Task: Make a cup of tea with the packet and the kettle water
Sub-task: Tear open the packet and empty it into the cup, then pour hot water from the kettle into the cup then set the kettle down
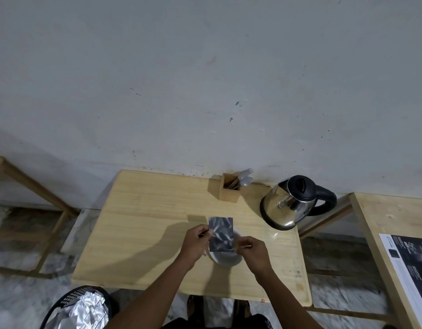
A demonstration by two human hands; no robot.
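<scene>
Wooden table (143,233) | 1 kettle (293,203) | 1 cup (225,258) | both hands, left (196,243) and right (251,251), pinch 1 packet (221,233)

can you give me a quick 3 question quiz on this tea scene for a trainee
1. True or false: both hands hold the packet above the cup.
2. Where does the kettle stand relative to the cup: A) far left, B) far right, C) on the floor?
3. Fill in: the wooden box by the wall holds ____.

Key:
1. True. The left hand grips the packet's left edge and the right hand its lower right corner.
2. B. It is on the table, near the right rear corner.
3. Cutlery: spoons and a fork.
</scene>
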